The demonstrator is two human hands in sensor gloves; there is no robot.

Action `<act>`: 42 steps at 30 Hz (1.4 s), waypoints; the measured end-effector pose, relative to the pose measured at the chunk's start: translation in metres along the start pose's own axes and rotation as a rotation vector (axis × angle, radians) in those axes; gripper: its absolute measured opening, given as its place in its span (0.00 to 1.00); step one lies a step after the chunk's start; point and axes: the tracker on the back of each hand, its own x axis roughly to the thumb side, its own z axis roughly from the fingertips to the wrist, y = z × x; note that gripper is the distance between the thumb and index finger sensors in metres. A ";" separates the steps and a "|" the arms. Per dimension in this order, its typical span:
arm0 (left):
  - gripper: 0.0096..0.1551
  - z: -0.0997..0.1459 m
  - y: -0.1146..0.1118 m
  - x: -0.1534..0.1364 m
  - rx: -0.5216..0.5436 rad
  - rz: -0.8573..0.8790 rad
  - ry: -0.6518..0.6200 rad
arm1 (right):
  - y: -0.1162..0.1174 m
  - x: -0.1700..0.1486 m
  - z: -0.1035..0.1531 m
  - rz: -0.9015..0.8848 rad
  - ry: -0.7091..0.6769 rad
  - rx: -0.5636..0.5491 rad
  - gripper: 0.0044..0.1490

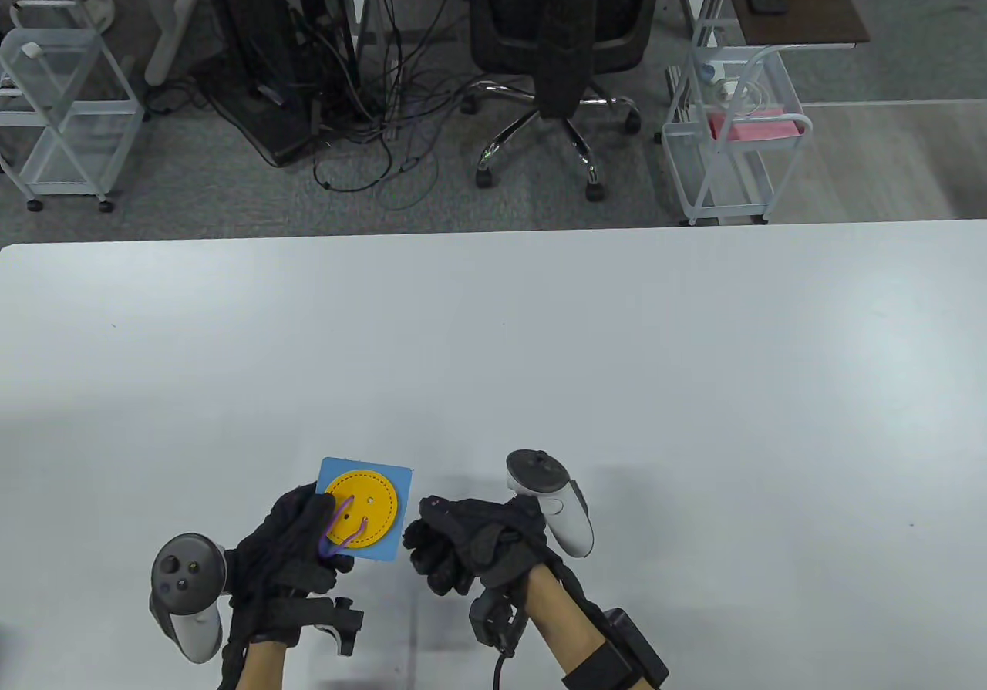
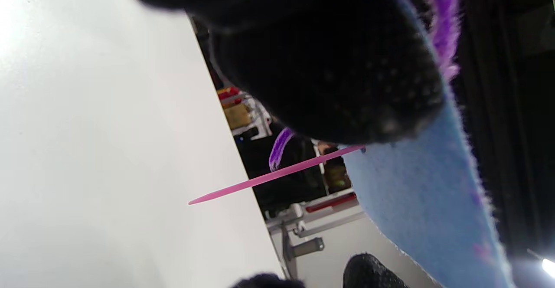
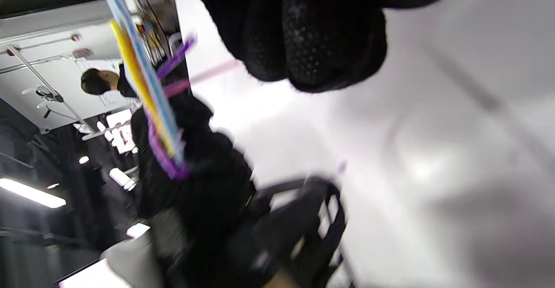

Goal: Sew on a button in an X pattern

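The left hand (image 1: 289,543) grips the soft, floppy blue felt square (image 1: 385,547) with its yellow button (image 1: 362,509) just above the table (image 1: 540,335), best pinched at an edge, while the right hand (image 1: 470,540) curls empty beside it.

Near the tabletop's (image 1: 540,351) front edge, I see the button (image 1: 361,509) on its felt square (image 1: 389,540), left of my right hand (image 1: 470,543).

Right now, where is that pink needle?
In the left wrist view the pink needle sticks out from the underside of the blue felt square, which the left hand holds near the table's front edge, beside the right hand.
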 end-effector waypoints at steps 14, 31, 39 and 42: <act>0.22 0.004 -0.021 0.005 -0.064 0.014 -0.008 | 0.017 -0.031 -0.022 -0.499 0.005 0.252 0.39; 0.22 0.006 -0.031 0.009 -0.123 -0.013 -0.015 | 0.008 -0.030 -0.021 -0.508 -0.020 0.181 0.25; 0.22 0.007 -0.026 0.008 -0.083 0.017 -0.012 | 0.000 -0.027 -0.016 -0.444 -0.046 0.050 0.24; 0.22 0.007 -0.024 0.007 -0.069 0.030 -0.011 | -0.003 -0.026 -0.015 -0.438 -0.069 0.024 0.24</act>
